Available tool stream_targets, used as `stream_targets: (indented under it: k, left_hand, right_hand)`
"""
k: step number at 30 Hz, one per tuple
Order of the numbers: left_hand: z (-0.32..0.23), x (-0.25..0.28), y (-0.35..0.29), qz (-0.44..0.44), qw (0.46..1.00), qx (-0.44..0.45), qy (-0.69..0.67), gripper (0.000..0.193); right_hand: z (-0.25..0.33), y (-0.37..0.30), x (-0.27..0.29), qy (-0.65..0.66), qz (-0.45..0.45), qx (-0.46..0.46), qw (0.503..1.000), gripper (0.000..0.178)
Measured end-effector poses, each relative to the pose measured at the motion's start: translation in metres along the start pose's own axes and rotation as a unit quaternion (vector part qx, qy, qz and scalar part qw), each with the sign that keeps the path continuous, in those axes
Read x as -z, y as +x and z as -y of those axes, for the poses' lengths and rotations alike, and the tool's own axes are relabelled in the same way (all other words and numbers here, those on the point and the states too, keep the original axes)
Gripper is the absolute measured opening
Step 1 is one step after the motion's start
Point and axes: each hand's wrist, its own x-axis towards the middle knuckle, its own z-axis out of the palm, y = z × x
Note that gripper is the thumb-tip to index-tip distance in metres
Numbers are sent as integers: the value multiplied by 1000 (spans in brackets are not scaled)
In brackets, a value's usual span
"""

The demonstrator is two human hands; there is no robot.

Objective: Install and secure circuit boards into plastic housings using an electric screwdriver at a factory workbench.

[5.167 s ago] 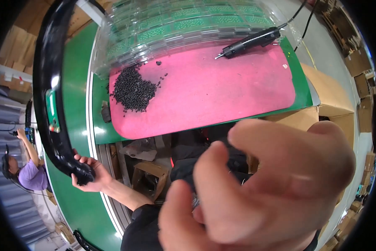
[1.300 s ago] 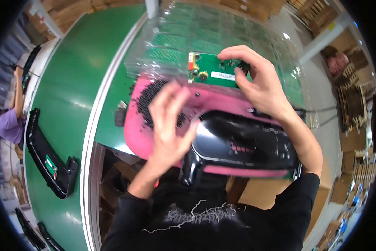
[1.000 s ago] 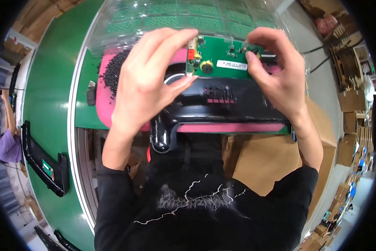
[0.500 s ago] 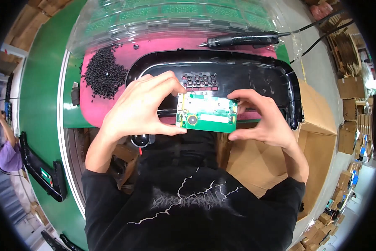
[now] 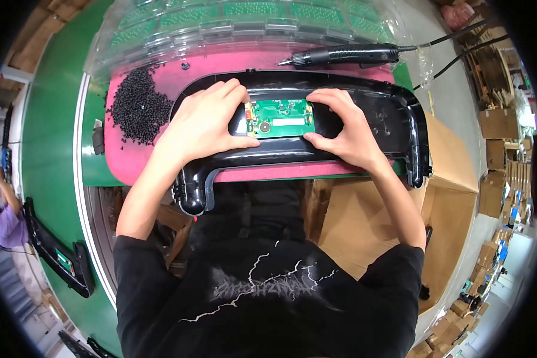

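Resting in a recess at the centre of a long black plastic housing (image 5: 364, 113), a small green circuit board (image 5: 279, 117) lies flat, component side up. The left hand (image 5: 204, 122) presses on the board's left end, fingers spread over the housing's upper edge and thumb along the lower edge of the board. The right hand (image 5: 346, 128) bears on the right end, fingertips curled at the board's upper corner and thumb beneath it. Both hands pinch the board from its two ends; neither is closed into a fist.

The housing lies lengthwise across a pink mat (image 5: 131, 161), its curved handle-like end overhanging the near edge of the green counter (image 5: 53, 119). A heap of small black screws (image 5: 138, 106) sits on the mat just left of the housing, with strays scattered around it. An electric screwdriver (image 5: 346, 56) lies beyond the housing, its tip pointing left, cable trailing right. Behind it stand clear plastic trays (image 5: 250, 24), apparently holding more green boards, though the wrapping blurs them. An open cardboard box (image 5: 453, 197) sits low at the right. At the far left another person (image 5: 5, 215) is at work, beside a second black housing (image 5: 53, 250).
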Motion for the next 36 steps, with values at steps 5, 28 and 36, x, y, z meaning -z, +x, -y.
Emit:
stream_targets:
  k: [5,28,36]
  left_hand:
    - [2,-2,-1,-4,1000,0,9,59]
    - [12,-4,-6,5,1000,-7,19,62]
    - [25,-7,-16,-21,999,-6,-44,62]
  right_hand:
    - [2,2,-2,-22,9,-15,1000,55]
    - [9,10,-8,-35,27,-52,998,55]
    - [16,9,-12,-63,43,-71,995,74]
